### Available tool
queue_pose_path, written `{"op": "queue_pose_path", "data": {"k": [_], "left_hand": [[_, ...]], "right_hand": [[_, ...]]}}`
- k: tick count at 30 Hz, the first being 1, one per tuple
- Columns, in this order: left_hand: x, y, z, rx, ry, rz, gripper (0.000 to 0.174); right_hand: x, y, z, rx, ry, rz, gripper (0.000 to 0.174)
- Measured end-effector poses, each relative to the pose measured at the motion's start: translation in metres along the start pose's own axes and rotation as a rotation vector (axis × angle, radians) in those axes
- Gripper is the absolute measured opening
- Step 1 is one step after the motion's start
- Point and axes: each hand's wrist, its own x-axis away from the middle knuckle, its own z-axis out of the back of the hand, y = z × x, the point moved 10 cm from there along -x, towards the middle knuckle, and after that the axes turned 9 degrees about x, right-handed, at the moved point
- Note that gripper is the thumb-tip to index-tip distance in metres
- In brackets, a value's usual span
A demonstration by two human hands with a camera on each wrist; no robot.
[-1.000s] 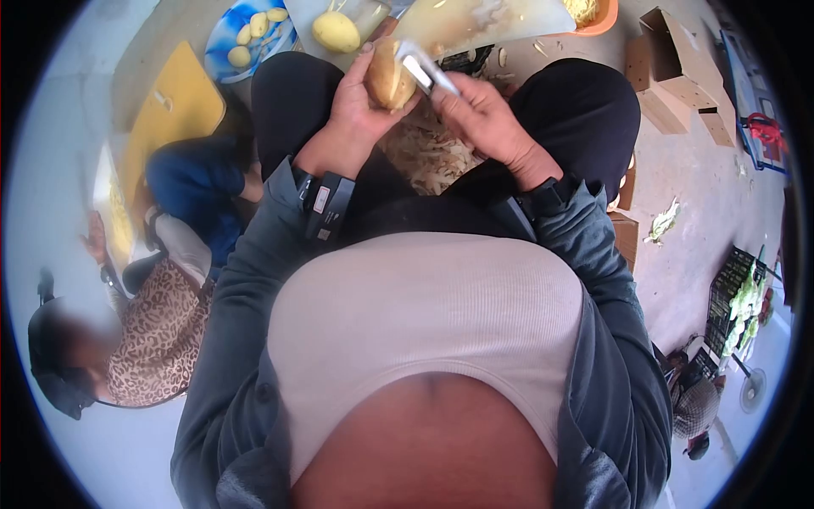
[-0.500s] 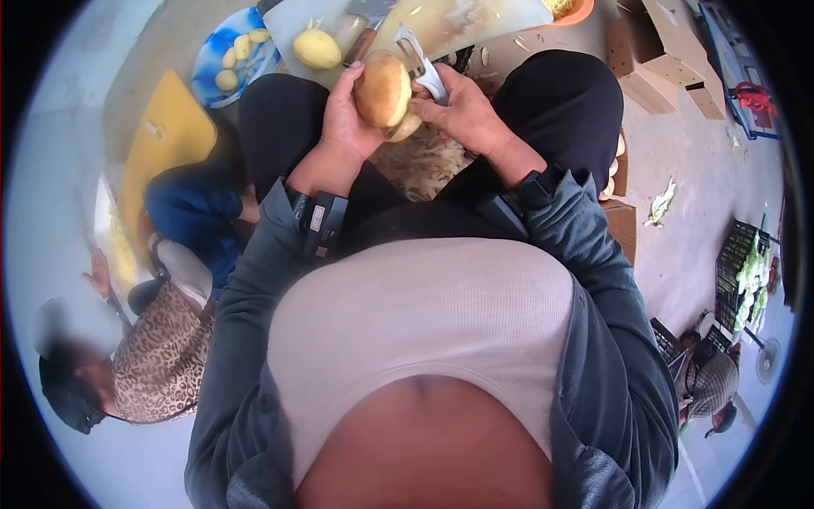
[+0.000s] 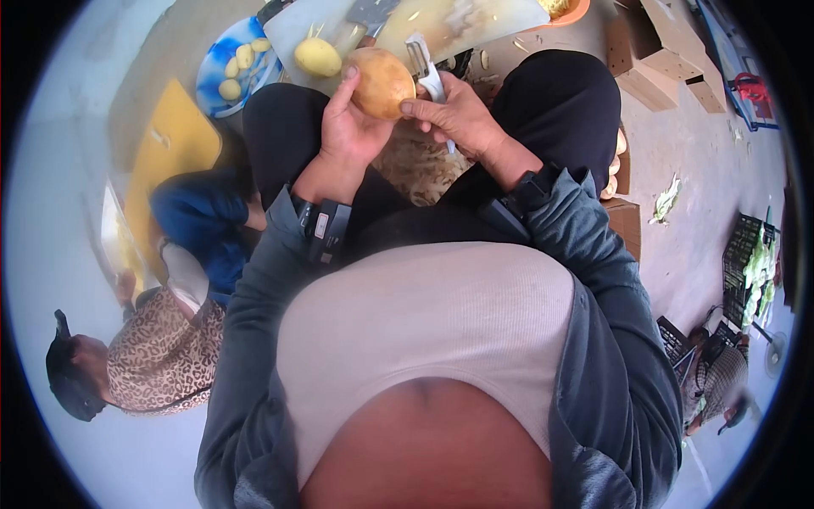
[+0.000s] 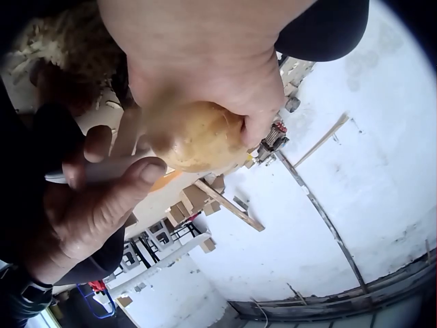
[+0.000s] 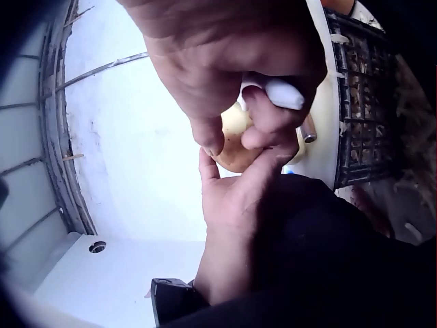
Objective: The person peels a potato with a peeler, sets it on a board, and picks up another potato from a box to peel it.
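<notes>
My left hand [image 3: 352, 127] grips a large brown-skinned potato [image 3: 383, 82] from the left side, thumb along its upper edge. In the right hand [image 3: 466, 119] is a peeler with a white handle [image 3: 432, 87], its metal head pointing up and held apart from the potato. The right thumb reaches over to the potato's right end. The left wrist view shows that thumb close beside the potato [image 4: 201, 140]. Seen from the right wrist, the peeler handle [image 5: 283, 93] sticks out between curled fingers. A peeled potato [image 3: 318, 57] lies just beyond the left hand.
A pale cutting board [image 3: 475, 25] lies ahead, with an orange bowl [image 3: 578, 12] at its right. Peeled potatoes sit on a blue-and-white plate [image 3: 206, 82]. Peelings [image 3: 420, 165] are heaped between the knees. Cardboard boxes [image 3: 666, 38] stand right; another person [image 3: 165, 365] sits left.
The peeler, against the potato a second ago, has come away from it. Between both hands the potato has been turned, now lying more sideways. The person at left has shifted.
</notes>
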Motion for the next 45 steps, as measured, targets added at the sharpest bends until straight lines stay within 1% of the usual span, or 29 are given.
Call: {"op": "queue_pose_path", "data": {"k": [1, 4, 6, 8, 10, 11, 15, 17, 20, 24, 26, 27, 29, 30, 32, 33, 35, 36, 38, 39, 40, 42, 45], "left_hand": [[0.004, -0.002, -0.002, -0.04, 0.005, 0.03, 0.058], [0.005, -0.009, 0.0, -0.106, -0.002, 0.099, 0.06], [0.005, -0.011, 0.002, -0.134, -0.012, 0.136, 0.061], [0.006, -0.009, 0.001, -0.155, -0.022, 0.149, 0.068], [0.006, -0.009, 0.002, -0.192, -0.023, 0.153, 0.066], [0.007, -0.008, 0.002, -0.229, -0.021, 0.153, 0.063], [0.011, -0.006, 0.005, -0.321, 0.021, 0.139, 0.057], [0.014, 0.002, 0.013, -0.572, 0.084, 0.142, 0.054], [0.015, 0.003, 0.017, -0.63, 0.13, 0.135, 0.058], [0.017, 0.001, 0.01, -0.681, 0.111, 0.122, 0.06], [0.02, -0.018, 0.014, -0.644, 0.083, 0.255, 0.062], [0.02, -0.02, 0.015, -0.642, 0.085, 0.254, 0.062], [0.024, -0.036, 0.009, -0.582, -0.009, 0.343, 0.061], [0.024, -0.037, 0.007, -0.58, -0.006, 0.342, 0.061], [0.028, -0.044, 0.01, -0.306, 0.098, 0.453, 0.058], [0.028, -0.043, 0.01, -0.304, 0.098, 0.45, 0.058], [0.027, -0.044, 0.006, -0.3, 0.052, 0.447, 0.057], [0.026, -0.044, 0.007, -0.299, 0.051, 0.444, 0.057], [0.019, -0.031, 0.0, -0.456, -0.023, 0.28, 0.057], [0.019, -0.03, 0.0, -0.456, -0.023, 0.274, 0.057], [0.019, -0.027, -0.004, -0.47, -0.054, 0.243, 0.057], [0.018, -0.023, -0.008, -0.483, -0.083, 0.205, 0.057], [0.017, -0.021, -0.011, -0.466, -0.093, 0.185, 0.056]], "right_hand": [[-0.002, -0.001, 0.009, -0.074, 0.078, 0.04, 0.033], [0.0, 0.006, 0.017, -0.159, 0.092, 0.01, 0.032], [0.002, 0.005, 0.025, -0.183, 0.126, 0.032, 0.031], [0.004, -0.001, 0.03, -0.207, 0.158, 0.053, 0.031], [0.009, -0.01, 0.04, -0.167, 0.221, 0.076, 0.028], [0.01, -0.01, 0.04, -0.185, 0.178, 0.034, 0.034], [0.011, -0.011, 0.041, -0.231, 0.145, 0.045, 0.032], [0.014, -0.01, 0.042, -0.221, 0.15, 0.017, 0.031], [0.011, -0.007, 0.041, -0.305, 0.137, 0.028, 0.028], [0.005, -0.002, 0.044, -0.336, 0.166, 0.06, 0.026], [0.007, 0.0, 0.046, -0.339, 0.153, 0.058, 0.025], [0.008, -0.002, 0.045, -0.338, 0.151, 0.057, 0.025], [0.012, -0.008, 0.041, -0.203, 0.126, 0.061, 0.023], [0.015, -0.012, 0.038, -0.202, 0.124, 0.059, 0.023], [0.022, -0.024, 0.04, -0.016, 0.207, 0.082, 0.021], [0.02, -0.022, 0.041, -0.014, 0.204, 0.082, 0.021], [0.013, -0.017, 0.04, -0.033, 0.113, 0.117, 0.023], [0.013, -0.014, 0.041, -0.03, 0.111, 0.119, 0.023], [0.014, -0.02, 0.047, -0.15, 0.139, 0.202, 0.029], [0.019, -0.025, 0.052, 0.001, 0.197, 0.213, 0.03], [0.021, -0.025, 0.053, 0.003, 0.193, 0.216, 0.03], [0.029, -0.039, 0.059, 0.376, 0.276, 0.328, 0.031], [0.035, -0.046, 0.055, 0.459, 0.24, 0.36, 0.031]]}}
